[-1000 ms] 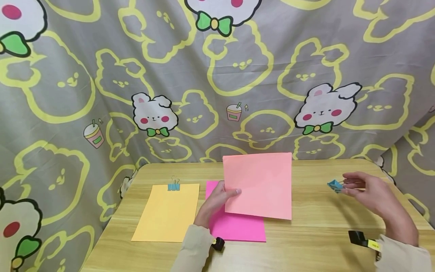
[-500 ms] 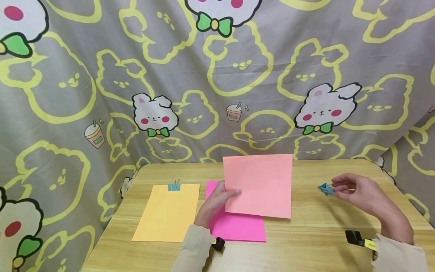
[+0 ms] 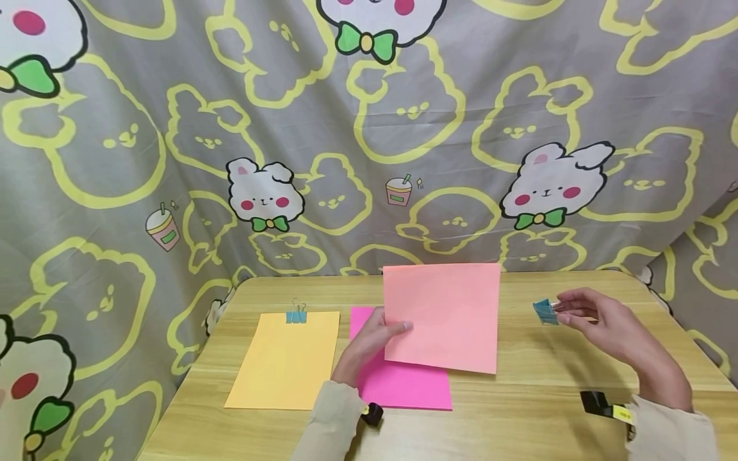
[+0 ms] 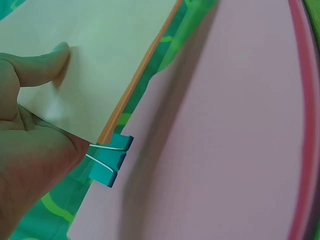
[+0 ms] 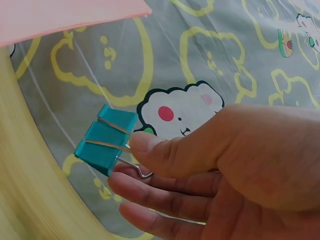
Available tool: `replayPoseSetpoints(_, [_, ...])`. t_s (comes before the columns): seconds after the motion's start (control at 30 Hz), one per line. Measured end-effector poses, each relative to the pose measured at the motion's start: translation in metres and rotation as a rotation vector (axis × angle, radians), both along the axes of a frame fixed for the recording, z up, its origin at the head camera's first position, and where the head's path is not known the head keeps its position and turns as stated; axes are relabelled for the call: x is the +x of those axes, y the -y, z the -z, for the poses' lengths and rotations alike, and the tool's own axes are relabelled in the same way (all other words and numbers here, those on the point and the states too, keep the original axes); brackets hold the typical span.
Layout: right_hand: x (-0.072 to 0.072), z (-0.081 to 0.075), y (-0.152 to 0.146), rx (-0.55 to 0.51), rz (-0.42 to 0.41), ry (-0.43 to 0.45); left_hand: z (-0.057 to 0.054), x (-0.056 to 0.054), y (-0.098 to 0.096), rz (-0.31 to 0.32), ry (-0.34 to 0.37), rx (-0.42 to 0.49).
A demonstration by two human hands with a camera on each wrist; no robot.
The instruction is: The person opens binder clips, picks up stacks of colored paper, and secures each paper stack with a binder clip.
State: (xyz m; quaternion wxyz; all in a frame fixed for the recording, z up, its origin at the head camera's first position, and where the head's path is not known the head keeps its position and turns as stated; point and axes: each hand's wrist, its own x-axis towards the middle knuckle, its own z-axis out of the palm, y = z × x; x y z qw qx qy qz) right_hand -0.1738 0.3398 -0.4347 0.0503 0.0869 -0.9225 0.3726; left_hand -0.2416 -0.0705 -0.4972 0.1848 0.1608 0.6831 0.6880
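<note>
My left hand (image 3: pixel 371 336) holds a stack of salmon-pink paper (image 3: pixel 446 307), thumb flat on its front and fingers hidden behind. The left wrist view shows the stack's layered edge. A teal binder clip (image 4: pixel 112 159) appears close by the stack's corner there. On the right, my right hand (image 3: pixel 605 326) pinches the wire arms of a teal binder clip (image 3: pixel 544 312) between thumb and fingers. In the right wrist view this clip (image 5: pixel 107 140) points away from the hand, to the right of the paper.
A magenta sheet (image 3: pixel 403 390) lies on the wooden table (image 3: pixel 519 422), partly covered by the held paper. To its left lies yellow paper (image 3: pixel 285 365) with a teal binder clip (image 3: pixel 296 317) on its top edge. A patterned grey curtain (image 3: pixel 323 109) hangs behind the table.
My right hand has moved left with its binder clip, bringing it nearer the salmon-pink paper, and the clip has turned slightly. The left hand and paper have barely shifted.
</note>
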Motion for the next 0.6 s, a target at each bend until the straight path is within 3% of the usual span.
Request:
replayPoseSetpoints(0.3, [-0.006,0.0,0.01,0.066,-0.016,-0.018,0.001,0.0,-0.004,-0.001,-0.003,-0.01])
replayPoseSetpoints(0.6, [-0.009,0.002,0.018,-0.008,-0.011,-0.046,0.003,0.001,-0.005,-0.009,-0.008,-0.027])
